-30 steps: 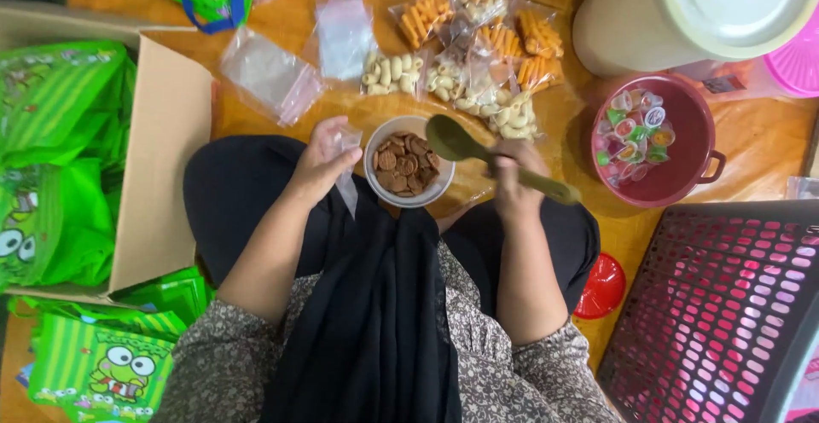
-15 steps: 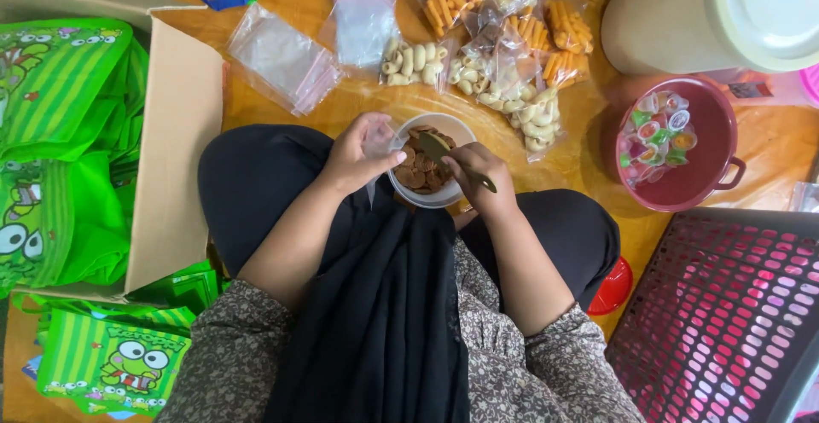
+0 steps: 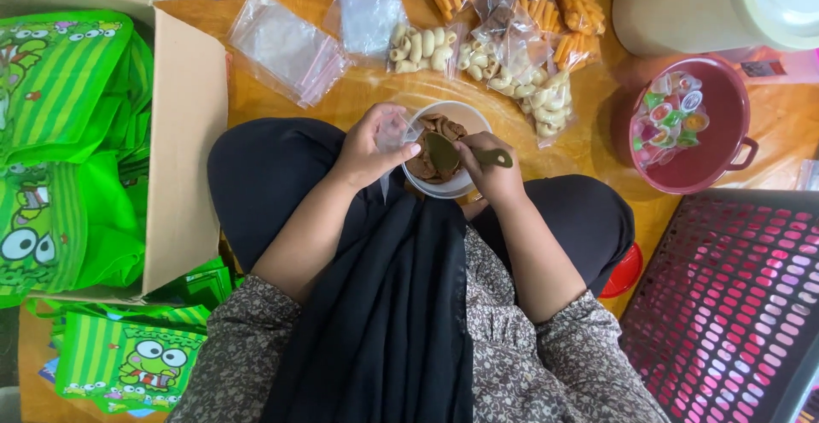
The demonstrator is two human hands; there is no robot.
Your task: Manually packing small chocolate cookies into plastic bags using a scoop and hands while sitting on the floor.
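Far left: green frog-print bags (image 3: pixel 68 159) fill an open cardboard box (image 3: pixel 183 176), with more of them on the near-left floor.
Far centre: a stack of empty clear pouches (image 3: pixel 286 43) lies on the wooden floor (image 3: pixel 367 103); right of it sit filled snack packets (image 3: pixel 520 43), pale and orange.
Left hand (image 3: pixel 368 143): fingers pinched around a small clear bag (image 3: pixel 394 130), held right against the left rim of the bowl; a second ago it was lower over the lap.
White bowl (image 3: pixel 452 186): in the middle, at the knees, holding brown round snacks (image 3: pixel 426 167).
Right hand (image 3: pixel 492 165): fingers closed on the handle of an olive spoon (image 3: pixel 444 150), whose head is now down among the snacks; a second ago it was lifted clear to the right.
Meaning: spoon and bag have come together at the bowl, so a scoop looks under way.
Right: red bowl of coloured jelly cups (image 3: pixel 674 116), a big cream tub (image 3: pixel 691 5) beyond, a dark red basket (image 3: pixel 742 304) near.
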